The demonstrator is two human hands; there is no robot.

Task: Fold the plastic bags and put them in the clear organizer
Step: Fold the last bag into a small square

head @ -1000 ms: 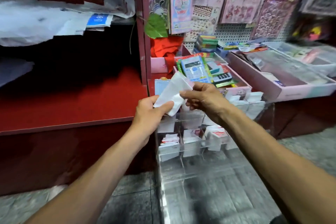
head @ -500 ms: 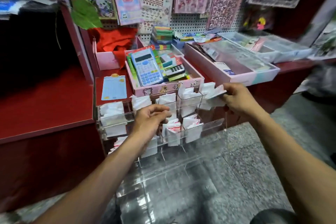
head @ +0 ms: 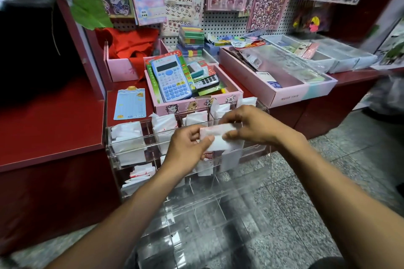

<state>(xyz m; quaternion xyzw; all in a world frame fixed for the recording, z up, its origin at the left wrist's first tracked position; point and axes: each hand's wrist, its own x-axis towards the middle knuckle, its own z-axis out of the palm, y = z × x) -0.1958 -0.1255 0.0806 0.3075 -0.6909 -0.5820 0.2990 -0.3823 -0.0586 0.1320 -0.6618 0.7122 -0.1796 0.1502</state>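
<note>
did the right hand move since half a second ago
Yes. The right hand came leftward from the right end of the clear organizer to its middle, meeting the left hand on the folded bag.

Folded bag (head: 218, 141): white, red print along top edge. Organizer (head: 131, 155): clear, holds white bags with red marks. Desk (head: 50, 129): dark red. Calculator (head: 171, 81): pale blue, white and blue keys. Box (head: 196, 105) under it: pink, cartoon animals. Pegboard (head: 227, 24): white, dotted holes. Floor (head: 328, 181): grey speckled.
</note>
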